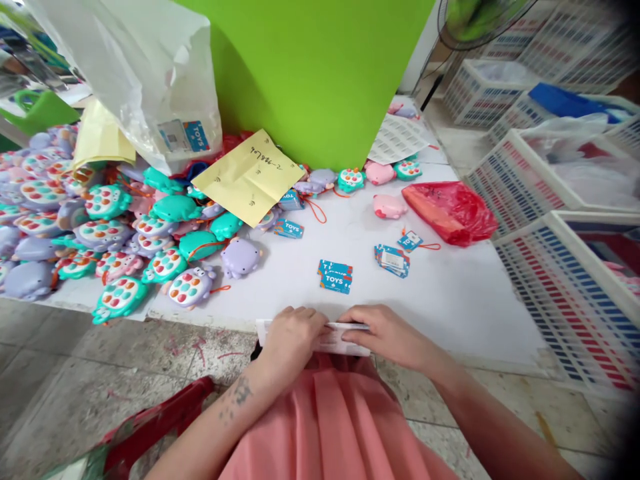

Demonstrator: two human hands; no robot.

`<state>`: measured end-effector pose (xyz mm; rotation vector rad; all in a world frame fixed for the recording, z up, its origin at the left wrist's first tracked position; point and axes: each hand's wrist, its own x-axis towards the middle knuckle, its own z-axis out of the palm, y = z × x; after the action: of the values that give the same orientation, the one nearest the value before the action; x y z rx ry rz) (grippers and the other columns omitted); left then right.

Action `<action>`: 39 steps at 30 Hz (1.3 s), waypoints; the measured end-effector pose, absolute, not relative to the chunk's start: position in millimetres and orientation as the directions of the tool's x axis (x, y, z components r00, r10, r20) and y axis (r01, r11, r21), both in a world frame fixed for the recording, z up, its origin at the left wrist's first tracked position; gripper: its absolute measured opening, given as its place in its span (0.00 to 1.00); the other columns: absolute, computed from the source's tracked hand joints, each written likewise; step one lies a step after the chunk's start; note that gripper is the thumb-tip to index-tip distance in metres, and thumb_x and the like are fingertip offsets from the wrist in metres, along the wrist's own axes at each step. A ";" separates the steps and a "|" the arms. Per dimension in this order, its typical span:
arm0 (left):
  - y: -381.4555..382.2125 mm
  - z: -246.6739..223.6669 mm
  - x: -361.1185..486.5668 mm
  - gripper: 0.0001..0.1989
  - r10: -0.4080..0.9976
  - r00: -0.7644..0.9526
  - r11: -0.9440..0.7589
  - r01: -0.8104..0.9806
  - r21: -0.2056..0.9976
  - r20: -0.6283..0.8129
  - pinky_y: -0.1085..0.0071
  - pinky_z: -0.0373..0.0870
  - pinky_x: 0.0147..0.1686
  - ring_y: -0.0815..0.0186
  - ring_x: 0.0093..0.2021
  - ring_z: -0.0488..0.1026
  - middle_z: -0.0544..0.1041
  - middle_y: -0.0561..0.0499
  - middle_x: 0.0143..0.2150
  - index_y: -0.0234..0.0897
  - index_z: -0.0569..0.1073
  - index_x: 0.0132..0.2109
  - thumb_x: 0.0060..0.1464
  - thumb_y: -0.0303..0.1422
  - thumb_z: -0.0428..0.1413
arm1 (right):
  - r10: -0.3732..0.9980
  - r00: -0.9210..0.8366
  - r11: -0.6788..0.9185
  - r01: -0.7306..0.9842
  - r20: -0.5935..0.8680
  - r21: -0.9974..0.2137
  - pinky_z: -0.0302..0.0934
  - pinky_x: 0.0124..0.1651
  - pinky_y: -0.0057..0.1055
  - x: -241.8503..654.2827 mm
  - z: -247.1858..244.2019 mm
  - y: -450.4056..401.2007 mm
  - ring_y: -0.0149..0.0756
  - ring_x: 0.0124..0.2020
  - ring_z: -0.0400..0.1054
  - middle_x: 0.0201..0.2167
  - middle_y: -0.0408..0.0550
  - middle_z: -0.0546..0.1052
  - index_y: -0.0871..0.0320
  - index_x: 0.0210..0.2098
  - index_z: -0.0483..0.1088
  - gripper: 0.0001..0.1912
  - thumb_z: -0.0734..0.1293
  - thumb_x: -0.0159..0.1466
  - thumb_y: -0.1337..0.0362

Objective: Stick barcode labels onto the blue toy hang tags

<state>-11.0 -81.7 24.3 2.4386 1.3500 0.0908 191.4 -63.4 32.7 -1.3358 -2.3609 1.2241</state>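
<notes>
My left hand (293,337) and my right hand (387,333) meet at the near edge of the white table (450,300), both pinching a white sheet of stickers or labels (334,341) that lies over my lap. Just beyond my hands lie a small stack of blue "TOYS" tags (335,276) and a second stack (393,260). A heap of small plastic animal-shaped toys (120,233) in teal, purple and pink covers the left of the table.
A red plastic bag (450,210) lies to the right, a yellow note (249,177) and a clear bag (150,73) at the back left. A green panel (320,73) stands behind. White crates (565,280) line the right. A red stool (155,427) is under me.
</notes>
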 end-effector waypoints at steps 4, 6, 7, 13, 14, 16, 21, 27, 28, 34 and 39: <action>-73.7 14.7 -13.2 0.08 0.845 0.523 -0.452 0.809 0.375 -0.111 0.68 0.65 0.36 0.63 0.35 0.72 0.75 0.51 0.33 0.38 0.72 0.38 0.60 0.33 0.49 | 0.824 -0.521 0.200 0.635 -0.223 -0.746 0.59 0.40 0.29 210.5 31.2 -60.8 0.35 0.38 0.68 0.36 0.45 0.76 0.54 0.38 0.73 0.09 0.62 0.62 0.64; -72.2 12.2 -12.2 0.09 0.840 0.532 -0.455 0.799 0.393 -0.109 0.68 0.65 0.36 0.64 0.34 0.72 0.75 0.51 0.34 0.39 0.72 0.39 0.61 0.34 0.48 | 0.848 -0.485 0.172 0.635 -0.215 -0.753 0.59 0.38 0.29 214.9 27.0 -61.3 0.34 0.35 0.68 0.33 0.44 0.76 0.54 0.35 0.74 0.08 0.62 0.61 0.64; -71.8 11.5 -11.0 0.10 0.839 0.534 -0.456 0.798 0.395 -0.111 0.69 0.65 0.35 0.64 0.34 0.72 0.75 0.51 0.33 0.39 0.72 0.39 0.62 0.34 0.47 | 0.858 -0.468 0.157 0.634 -0.213 -0.757 0.60 0.37 0.29 215.8 24.5 -61.9 0.34 0.35 0.68 0.32 0.44 0.76 0.54 0.34 0.74 0.08 0.63 0.61 0.65; -69.9 12.0 -6.2 0.13 0.840 0.527 -0.441 0.803 0.401 -0.131 0.70 0.65 0.34 0.65 0.33 0.71 0.75 0.52 0.32 0.39 0.73 0.37 0.62 0.35 0.45 | 0.859 -0.453 0.095 0.598 -0.237 -0.796 0.61 0.38 0.29 216.8 13.8 -64.5 0.34 0.36 0.69 0.35 0.44 0.76 0.53 0.37 0.75 0.08 0.63 0.61 0.64; -69.8 12.5 -6.2 0.13 0.840 0.526 -0.439 0.804 0.401 -0.136 0.70 0.65 0.34 0.65 0.32 0.71 0.75 0.52 0.32 0.39 0.73 0.37 0.62 0.35 0.45 | 0.860 -0.454 0.093 0.587 -0.232 -0.804 0.62 0.37 0.29 216.9 12.6 -65.0 0.34 0.36 0.69 0.35 0.44 0.76 0.53 0.37 0.75 0.09 0.63 0.61 0.64; -69.7 13.4 -6.3 0.13 0.840 0.522 -0.431 0.806 0.405 -0.145 0.70 0.65 0.34 0.65 0.32 0.71 0.74 0.52 0.32 0.39 0.73 0.37 0.62 0.35 0.45 | 0.874 -0.441 0.104 0.578 -0.202 -0.809 0.62 0.37 0.29 216.3 9.9 -66.4 0.34 0.35 0.69 0.34 0.45 0.76 0.53 0.36 0.75 0.09 0.62 0.62 0.64; -69.7 14.1 -6.1 0.13 0.860 0.486 -0.375 0.807 0.456 -0.153 0.72 0.66 0.35 0.67 0.34 0.70 0.73 0.51 0.33 0.37 0.73 0.35 0.62 0.34 0.45 | 0.918 -0.396 0.230 0.595 -0.031 -0.770 0.63 0.41 0.33 212.9 1.6 -71.9 0.36 0.37 0.69 0.34 0.46 0.76 0.53 0.37 0.75 0.08 0.63 0.62 0.64; -68.7 15.7 -9.0 0.15 0.867 0.473 -0.363 0.816 0.450 -0.158 0.72 0.66 0.36 0.66 0.35 0.70 0.73 0.51 0.34 0.38 0.72 0.36 0.63 0.35 0.42 | 0.943 -0.327 0.272 0.643 0.065 -0.716 0.65 0.45 0.35 216.3 -2.8 -71.1 0.37 0.42 0.69 0.39 0.46 0.76 0.52 0.38 0.74 0.07 0.65 0.61 0.64; -68.5 16.0 -9.3 0.15 0.867 0.472 -0.362 0.817 0.450 -0.160 0.72 0.66 0.36 0.66 0.35 0.70 0.73 0.51 0.34 0.38 0.72 0.36 0.63 0.35 0.42 | 0.940 -0.332 0.288 0.645 0.080 -0.708 0.65 0.45 0.35 216.3 -3.0 -71.2 0.36 0.41 0.69 0.38 0.46 0.76 0.53 0.36 0.74 0.06 0.65 0.61 0.64; -64.6 9.9 -9.9 0.12 0.892 0.405 -0.291 0.855 0.429 -0.201 0.71 0.67 0.37 0.66 0.36 0.71 0.74 0.50 0.34 0.37 0.72 0.36 0.62 0.32 0.44 | 0.880 -0.381 0.471 0.637 0.282 -0.610 0.62 0.48 0.41 208.9 1.1 -81.8 0.40 0.44 0.67 0.41 0.49 0.75 0.53 0.34 0.72 0.07 0.62 0.62 0.68; -65.3 -1.6 -9.0 0.11 0.892 0.435 -0.367 0.856 0.364 -0.125 0.69 0.67 0.35 0.65 0.35 0.70 0.73 0.50 0.33 0.37 0.72 0.35 0.61 0.31 0.46 | 0.973 -0.132 0.232 0.558 0.191 -0.797 0.60 0.50 0.40 209.5 8.4 -66.4 0.41 0.48 0.65 0.45 0.51 0.71 0.55 0.32 0.67 0.04 0.61 0.62 0.64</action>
<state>-9.0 -65.3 -1.6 2.3185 1.4871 0.1309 209.5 -66.4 8.4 -1.4159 -1.7913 0.7355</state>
